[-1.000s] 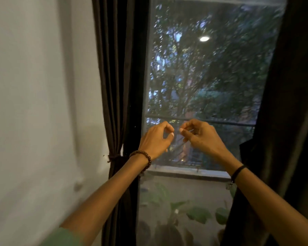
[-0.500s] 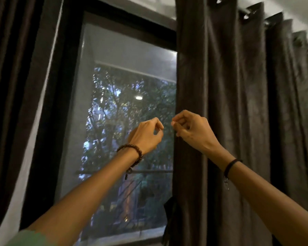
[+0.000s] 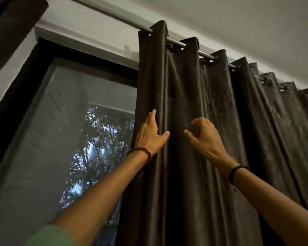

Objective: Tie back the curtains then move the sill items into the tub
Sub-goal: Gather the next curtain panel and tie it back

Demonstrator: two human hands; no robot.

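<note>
I note the dark brown satin eyelet curtain (image 3: 212, 121) hanging right of centre, its hem cut off below. The dark-framed window pane (image 3: 60, 139) lies left of it, and the grey metal rod (image 3: 176, 42) carries it. The left hand (image 3: 150, 137) grips the curtain's leading edge, thumb in front, fingers hidden behind the fold. The right hand (image 3: 204, 139) is curled against the fabric; I cannot tell whether it pinches any cloth.

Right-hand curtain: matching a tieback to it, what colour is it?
The curtain is plain dark brown, seen best in the head view.
</note>
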